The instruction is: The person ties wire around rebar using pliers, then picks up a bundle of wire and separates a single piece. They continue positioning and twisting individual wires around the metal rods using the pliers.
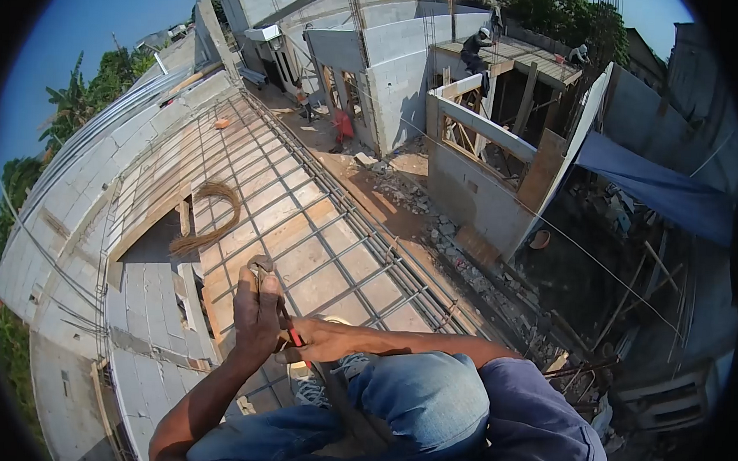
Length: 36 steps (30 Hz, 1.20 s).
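My left hand is raised over the rebar mesh, fingers closed around the rounded grey head of what looks like pincers. A red handle of the tool slants down between my two hands. My right hand reaches across from the right and is closed at that handle, its fingers partly hidden by the left hand. Just ahead, a looped bundle of tie wire lies over the bars. My knees are bent, and a patterned shoe rests on the mesh below my hands.
Plywood formwork lies under the bars, with an opening at the left. Long bars run along the deck's right edge, above a drop to rubble. A thin line crosses at right. A helmeted person is on a distant structure.
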Each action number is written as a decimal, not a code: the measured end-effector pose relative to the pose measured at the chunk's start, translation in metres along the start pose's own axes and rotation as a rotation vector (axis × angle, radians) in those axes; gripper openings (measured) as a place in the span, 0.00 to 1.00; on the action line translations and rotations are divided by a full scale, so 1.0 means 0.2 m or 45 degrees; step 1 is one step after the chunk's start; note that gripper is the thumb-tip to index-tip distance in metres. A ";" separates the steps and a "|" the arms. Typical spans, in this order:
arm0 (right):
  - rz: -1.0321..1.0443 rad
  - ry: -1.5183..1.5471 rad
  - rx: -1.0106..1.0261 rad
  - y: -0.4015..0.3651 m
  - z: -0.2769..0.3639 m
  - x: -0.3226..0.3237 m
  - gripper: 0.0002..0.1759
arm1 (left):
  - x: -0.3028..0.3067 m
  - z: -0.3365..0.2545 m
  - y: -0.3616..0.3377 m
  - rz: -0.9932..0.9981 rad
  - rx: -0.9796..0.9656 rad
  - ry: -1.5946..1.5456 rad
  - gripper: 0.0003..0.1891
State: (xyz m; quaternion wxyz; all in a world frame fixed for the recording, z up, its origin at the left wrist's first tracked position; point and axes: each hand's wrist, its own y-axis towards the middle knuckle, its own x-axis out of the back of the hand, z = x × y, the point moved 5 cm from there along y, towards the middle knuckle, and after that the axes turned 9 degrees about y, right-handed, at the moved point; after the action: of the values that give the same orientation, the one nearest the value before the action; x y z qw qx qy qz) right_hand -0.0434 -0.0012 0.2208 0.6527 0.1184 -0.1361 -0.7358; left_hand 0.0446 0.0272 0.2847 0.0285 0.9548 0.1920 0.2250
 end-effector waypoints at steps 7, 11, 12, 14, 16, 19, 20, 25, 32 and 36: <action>-0.400 -0.100 -0.220 0.03 -0.25 0.00 0.11 | 0.12 0.25 0.08 -0.054 -0.096 0.349 0.24; -0.562 -0.637 0.035 -0.04 -0.28 0.13 0.12 | 0.18 0.37 0.03 0.037 0.338 0.329 0.29; -0.522 -0.632 -0.114 -0.07 -0.27 0.15 0.12 | 0.19 0.40 0.02 0.056 0.441 0.331 0.28; -0.474 -0.622 -0.268 -0.10 -0.23 0.16 0.12 | 0.21 0.45 -0.01 0.103 0.454 0.370 0.32; -0.232 -0.360 -0.585 -0.12 -0.26 0.13 0.16 | 0.20 0.53 -0.03 0.271 0.556 0.343 0.33; -0.244 -0.494 -0.431 -0.15 -0.29 0.15 0.27 | 0.23 0.53 -0.05 0.278 0.562 0.408 0.35; -0.238 -0.504 -0.423 -0.18 -0.37 0.19 0.27 | 0.25 0.54 -0.05 0.267 0.553 0.407 0.35; -0.365 -0.820 -0.728 -0.40 -0.75 0.46 0.33 | 0.48 0.55 -0.03 0.046 0.503 0.527 0.33; -0.410 -1.344 -1.186 -0.65 -1.00 0.61 0.24 | 0.39 0.57 -0.11 0.316 0.514 0.608 0.28; -0.362 -1.171 -1.286 -0.39 -0.67 0.49 0.30 | 0.39 0.60 -0.11 0.385 0.415 0.313 0.20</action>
State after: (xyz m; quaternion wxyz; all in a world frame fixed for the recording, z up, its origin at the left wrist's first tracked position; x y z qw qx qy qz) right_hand -0.0796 -0.0968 0.0677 0.4012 -0.5067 -0.0230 -0.7628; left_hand 0.1537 0.0809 0.2065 -0.1834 0.9302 0.0830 0.3071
